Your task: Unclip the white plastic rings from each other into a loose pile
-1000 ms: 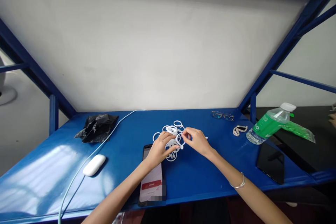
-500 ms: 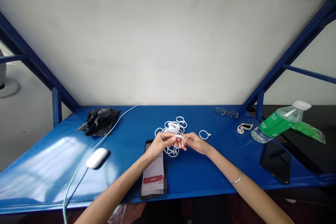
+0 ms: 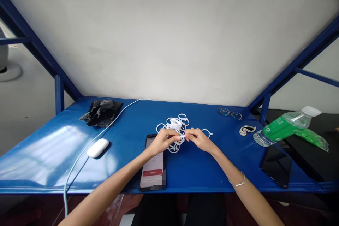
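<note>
A pile of white plastic rings [image 3: 176, 124] lies in the middle of the blue table [image 3: 53, 144]. Just in front of the pile, my left hand [image 3: 164, 141] and my right hand [image 3: 198, 138] meet, both pinching one white ring [image 3: 181, 136] between their fingertips a little above the table. A single white ring [image 3: 207, 133] lies apart, just beyond my right hand. My left forearm crosses over a phone [image 3: 153, 167] with a lit screen.
A black bag [image 3: 102, 112], a pale cable [image 3: 87, 150] and a white case [image 3: 97, 147] lie at the left. Glasses [image 3: 230, 113], a small white clip [image 3: 247, 130], a tilted green-labelled bottle [image 3: 286, 125] and a dark phone [image 3: 277, 166] are at the right.
My hands came off the pile and joined in front of it, holding one ring. A single ring now shows beside my right hand. The camera tilted down slightly.
</note>
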`<state>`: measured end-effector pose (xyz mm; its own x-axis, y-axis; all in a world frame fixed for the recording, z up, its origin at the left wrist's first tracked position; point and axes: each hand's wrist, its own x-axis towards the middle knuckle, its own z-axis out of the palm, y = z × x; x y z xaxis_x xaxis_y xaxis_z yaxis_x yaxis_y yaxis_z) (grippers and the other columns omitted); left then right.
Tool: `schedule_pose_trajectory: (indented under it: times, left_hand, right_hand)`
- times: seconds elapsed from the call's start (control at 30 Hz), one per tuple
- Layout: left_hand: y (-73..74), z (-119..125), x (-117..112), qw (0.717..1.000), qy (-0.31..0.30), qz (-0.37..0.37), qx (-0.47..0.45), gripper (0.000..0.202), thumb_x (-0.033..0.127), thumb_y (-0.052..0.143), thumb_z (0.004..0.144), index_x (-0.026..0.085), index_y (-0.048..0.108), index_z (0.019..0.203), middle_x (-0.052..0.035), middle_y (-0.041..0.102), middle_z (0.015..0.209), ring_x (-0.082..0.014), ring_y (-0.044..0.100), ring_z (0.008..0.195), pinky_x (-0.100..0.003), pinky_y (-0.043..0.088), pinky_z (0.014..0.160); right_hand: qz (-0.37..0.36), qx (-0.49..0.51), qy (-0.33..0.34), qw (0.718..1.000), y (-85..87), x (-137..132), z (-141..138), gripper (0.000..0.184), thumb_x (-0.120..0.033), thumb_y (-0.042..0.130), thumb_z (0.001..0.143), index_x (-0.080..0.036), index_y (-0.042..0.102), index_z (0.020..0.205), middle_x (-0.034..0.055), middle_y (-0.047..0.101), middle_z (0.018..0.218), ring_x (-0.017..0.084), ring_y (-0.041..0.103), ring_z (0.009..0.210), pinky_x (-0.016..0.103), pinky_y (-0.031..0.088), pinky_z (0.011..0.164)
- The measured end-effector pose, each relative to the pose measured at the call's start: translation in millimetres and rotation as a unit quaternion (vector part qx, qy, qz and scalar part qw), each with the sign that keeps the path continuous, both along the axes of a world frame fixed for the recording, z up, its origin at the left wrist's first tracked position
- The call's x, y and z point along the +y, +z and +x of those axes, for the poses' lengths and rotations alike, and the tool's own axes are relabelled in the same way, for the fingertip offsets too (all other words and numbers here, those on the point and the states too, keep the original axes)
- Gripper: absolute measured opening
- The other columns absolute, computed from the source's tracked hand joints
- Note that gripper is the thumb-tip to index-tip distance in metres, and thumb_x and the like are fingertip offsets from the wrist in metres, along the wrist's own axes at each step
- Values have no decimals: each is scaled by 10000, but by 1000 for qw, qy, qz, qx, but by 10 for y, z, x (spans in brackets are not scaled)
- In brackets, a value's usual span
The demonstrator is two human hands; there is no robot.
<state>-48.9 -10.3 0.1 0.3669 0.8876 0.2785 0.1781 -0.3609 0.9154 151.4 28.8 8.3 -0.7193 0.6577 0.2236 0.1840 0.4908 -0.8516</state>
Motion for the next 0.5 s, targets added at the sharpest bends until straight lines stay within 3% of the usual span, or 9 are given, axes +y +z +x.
schedule_pose_trajectory:
  times: [0.17, 0.3, 0.4, 0.5]
  left_hand:
    - [-6, -40, 24, 986, 1, 123, 115, 399, 436, 478, 937, 140, 690, 774, -43, 668, 695, -144, 559, 657, -238, 415, 636]
    - [-49, -53, 28, 938, 1, 235, 254, 338, 317, 420, 974, 142, 658, 810, -63, 662, 812, -178, 558, 783, -270, 433, 701]
    - [-69, -56, 23, 903, 10, 278, 326, 278, 268, 423, 973, 148, 650, 867, -70, 641, 898, -190, 557, 837, -281, 447, 713]
    - [-84, -61, 27, 884, 24, 296, 361, 233, 261, 435, 967, 161, 644, 949, -69, 627, 967, -196, 560, 872, -286, 462, 713]
  right_hand:
    - [30, -24, -16, 999, -16, -12, -8, 385, -453, 428, 957, -180, 623, 766, 33, 629, 777, 171, 581, 752, 282, 431, 719]
    - [121, -78, -83, 986, 29, 19, 60, 193, -354, 482, 941, -216, 614, 971, 43, 632, 966, 167, 578, 816, 288, 433, 759]
    - [187, -191, -153, 952, 101, 94, 211, 155, -355, 544, 897, -219, 581, 832, 4, 610, 792, 160, 546, 719, 299, 399, 731]
    - [194, -296, -158, 922, 157, 173, 407, 237, -433, 633, 818, -221, 550, 749, -13, 589, 722, 173, 544, 726, 288, 369, 676]
